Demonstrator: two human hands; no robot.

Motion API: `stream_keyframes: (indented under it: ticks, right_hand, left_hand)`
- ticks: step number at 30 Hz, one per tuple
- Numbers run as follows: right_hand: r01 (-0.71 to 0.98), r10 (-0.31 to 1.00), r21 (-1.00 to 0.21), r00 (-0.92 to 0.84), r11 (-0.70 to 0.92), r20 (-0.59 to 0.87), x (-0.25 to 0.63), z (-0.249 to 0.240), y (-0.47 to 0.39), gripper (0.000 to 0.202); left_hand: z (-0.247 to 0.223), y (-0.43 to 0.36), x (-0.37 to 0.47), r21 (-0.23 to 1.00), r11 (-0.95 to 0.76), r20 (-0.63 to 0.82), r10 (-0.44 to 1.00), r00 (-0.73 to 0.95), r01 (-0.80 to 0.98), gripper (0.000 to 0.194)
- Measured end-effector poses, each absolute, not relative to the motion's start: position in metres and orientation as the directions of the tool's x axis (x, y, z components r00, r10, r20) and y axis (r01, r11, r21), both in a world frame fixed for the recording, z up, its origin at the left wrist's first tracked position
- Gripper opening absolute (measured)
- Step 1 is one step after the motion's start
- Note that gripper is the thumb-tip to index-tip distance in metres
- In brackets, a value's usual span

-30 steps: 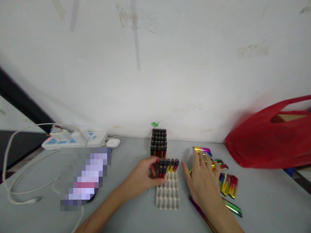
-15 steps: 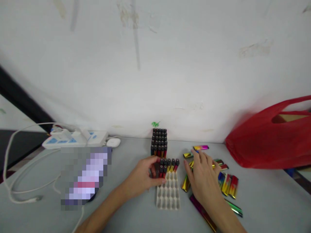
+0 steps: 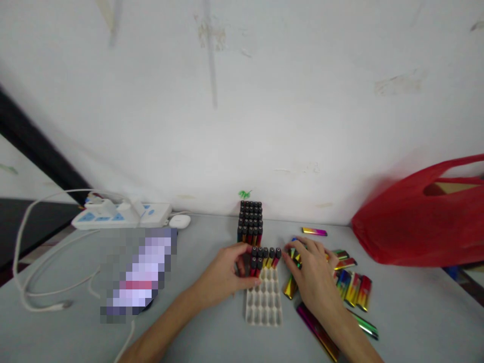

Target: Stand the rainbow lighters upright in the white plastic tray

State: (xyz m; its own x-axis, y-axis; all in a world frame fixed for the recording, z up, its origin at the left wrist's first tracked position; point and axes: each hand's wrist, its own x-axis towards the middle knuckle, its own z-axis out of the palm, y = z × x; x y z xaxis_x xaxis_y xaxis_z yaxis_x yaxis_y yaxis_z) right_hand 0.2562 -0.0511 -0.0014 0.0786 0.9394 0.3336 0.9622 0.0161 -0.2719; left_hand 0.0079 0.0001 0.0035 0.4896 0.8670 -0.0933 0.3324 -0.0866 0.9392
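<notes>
A white tray (image 3: 263, 307) with rows of slots lies at the centre of the table. Several black-topped lighters (image 3: 266, 256) stand upright in its far rows. My left hand (image 3: 223, 272) is at the tray's left edge, its thumb and fingers apart around the left side of the standing lighters; whether it grips one is unclear. Over the pile of shiny lighters to the right is my right hand (image 3: 312, 269), fingers bent down at a yellow and green lighter; its hold is hidden. Behind the tray, a full block of black-topped lighters (image 3: 250, 222) stands near the wall.
Loose colourful lighters (image 3: 351, 290) lie at the right, with a purple one (image 3: 315, 330) nearer. A red bag (image 3: 412, 222) sits at the far right. On the left are a power strip (image 3: 155, 214), a blurred phone (image 3: 139, 282), a white case (image 3: 179, 221) and white cables.
My right hand has moved slightly left and towards me, its fingers more bent. The yellow lighter near its fingertips has shifted. My left hand stays beside the tray; the view has shifted slightly.
</notes>
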Motion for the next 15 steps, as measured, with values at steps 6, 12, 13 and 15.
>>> stream_keyframes:
  ticks: [6,12,13,15]
  right_hand:
    - [0.941,0.935,-0.336,0.080,0.044,0.346,0.262,-0.008,-0.051,0.031]
    - [0.904,0.953,-0.426,0.098,0.035,0.288,0.263,-0.004,-0.050,0.036]
    - [0.890,0.953,-0.453,0.104,0.039,0.286,0.262,-0.001,-0.050,0.038]
    - [0.847,0.950,-0.527,0.102,0.072,0.295,0.260,0.003,-0.050,0.042]
  left_hand:
    - [0.002,0.001,0.008,0.940,-0.077,-0.100,0.869,0.485,0.331,0.045]
    - [0.001,0.001,0.008,0.937,-0.089,-0.092,0.869,0.486,0.337,0.044]
    - [0.001,0.001,0.008,0.937,-0.090,-0.092,0.869,0.486,0.337,0.044]
    - [0.001,0.001,0.008,0.936,-0.090,-0.092,0.870,0.484,0.341,0.045]
